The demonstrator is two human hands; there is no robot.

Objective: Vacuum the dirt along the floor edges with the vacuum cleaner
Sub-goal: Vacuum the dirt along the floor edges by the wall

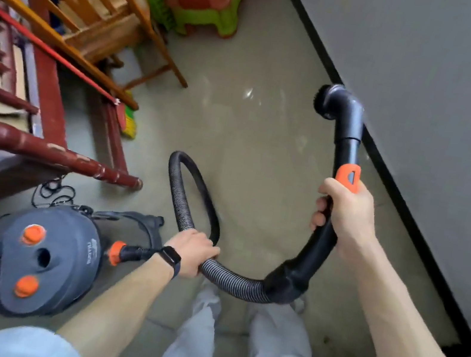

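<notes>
Black skirting strip (pixel 422 252) marks the edge. Right hand (pixel 347 217) wraps the wand (pixel 348 154), aiming the brush nozzle (pixel 332 104) beside the strip; left hand (pixel 192 252) clenches the hose (pixel 228 284) to control slack. Vacuum cleaner (pixel 50 256) stands well apart from it.

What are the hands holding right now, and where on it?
The right hand grips the vacuum's curved handle just below its orange collar; the left hand grips the ribbed hose.

One wide camera, worn on the head, looks forward and steeply down from standing height; floor (pixel 264 152) fills the centre, wall (pixel 435 72) the upper right of the frame.
</notes>
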